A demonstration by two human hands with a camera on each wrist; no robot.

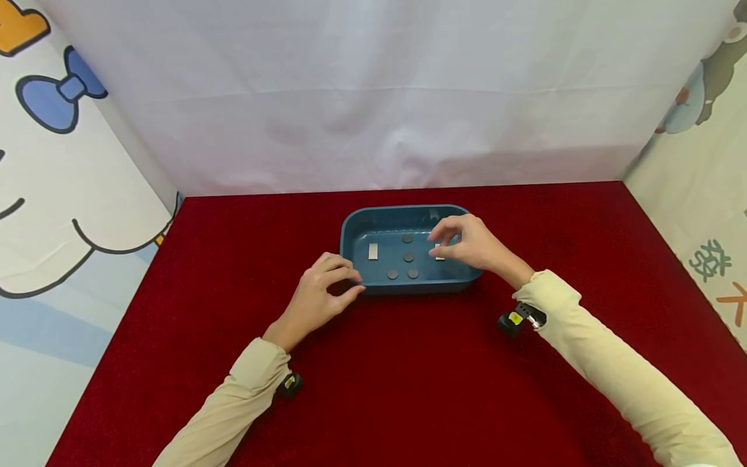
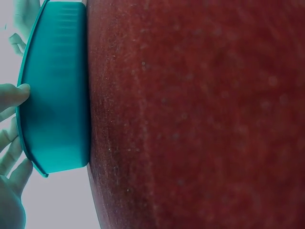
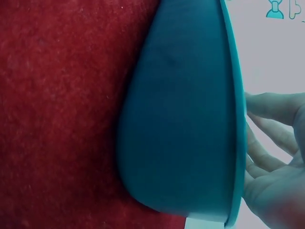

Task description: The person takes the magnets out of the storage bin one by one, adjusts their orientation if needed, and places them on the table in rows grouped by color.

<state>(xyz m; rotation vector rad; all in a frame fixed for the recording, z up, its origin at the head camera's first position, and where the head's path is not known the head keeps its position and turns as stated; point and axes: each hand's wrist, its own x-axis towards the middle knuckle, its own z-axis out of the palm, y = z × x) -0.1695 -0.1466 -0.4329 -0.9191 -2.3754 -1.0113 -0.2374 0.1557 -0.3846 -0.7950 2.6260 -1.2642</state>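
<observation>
A blue rectangular basin (image 1: 417,287) with rounded corners stands on the red cloth. My left hand (image 1: 318,292) is at its front left corner, thumb and fingers at the rim; in the left wrist view the thumb (image 2: 16,94) touches the rim's outer side. Over the basin's right end is my right hand (image 1: 467,243), its fingers bent and the thumb tip apart from them, with nothing seen between. Beneath it a white rectangular piece (image 1: 439,253) is partly hidden. Another white rectangle (image 1: 373,251) lies on the left of the basin floor. Several grey discs (image 1: 408,257) lie between the rectangles.
Red cloth (image 1: 397,376) covers the table around the basin. A white curtain (image 1: 373,97) hangs behind it. Printed cloths with cartoon figures hang at the left (image 1: 52,181) and right (image 1: 700,188). Each wrist wears a small black camera.
</observation>
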